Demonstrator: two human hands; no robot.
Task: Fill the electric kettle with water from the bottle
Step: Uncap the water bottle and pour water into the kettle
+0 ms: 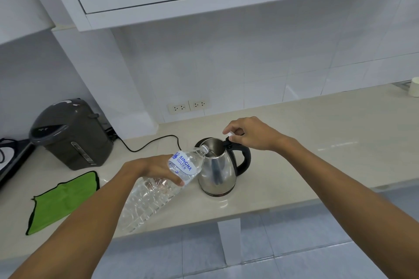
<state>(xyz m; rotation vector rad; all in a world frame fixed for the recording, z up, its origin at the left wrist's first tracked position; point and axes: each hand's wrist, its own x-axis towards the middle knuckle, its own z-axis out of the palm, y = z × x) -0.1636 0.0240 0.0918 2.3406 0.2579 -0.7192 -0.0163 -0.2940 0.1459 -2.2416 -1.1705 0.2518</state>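
A steel electric kettle (217, 171) with a black handle stands on the beige counter (317, 142), its lid open. My left hand (156, 169) grips a clear plastic water bottle (156, 190) with a blue-lettered label, tipped so its open neck rests over the kettle's mouth. My right hand (249, 132) hovers over the top of the kettle's handle, with a small white bottle cap (230, 134) pinched between its fingers.
A dark grey hot-water dispenser (70, 135) stands at the back left, its black cord (147, 145) trailing across the counter. A green cloth (61, 199) lies at the front left. Wall sockets (188, 106) sit behind the kettle. A white cup (414, 87) is far right.
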